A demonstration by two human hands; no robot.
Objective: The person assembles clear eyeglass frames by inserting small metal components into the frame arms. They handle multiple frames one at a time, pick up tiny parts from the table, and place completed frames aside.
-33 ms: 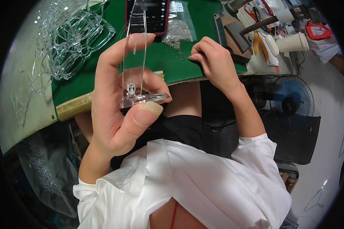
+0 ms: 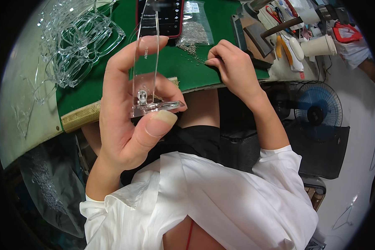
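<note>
Close up, my left hand holds a clear plastic eyeglass frame between thumb and fingers. Its see-through temples point away from me, and a hinge shows at the frame's corner. Farther right, my right hand rests at the green mat with thumb and forefinger pinched together. Those fingertips are at the edge of a scatter of tiny metal pieces, which look like small screws. Whatever the pinch holds is too small to make out. Behind the scatter lies a clear plastic bag with more pieces inside.
A heap of clear eyeglass frames covers the mat's left side. Behind my left hand lies a phone with a red case. A metal hand press, pliers and a white cup are at the right, above a blue fan.
</note>
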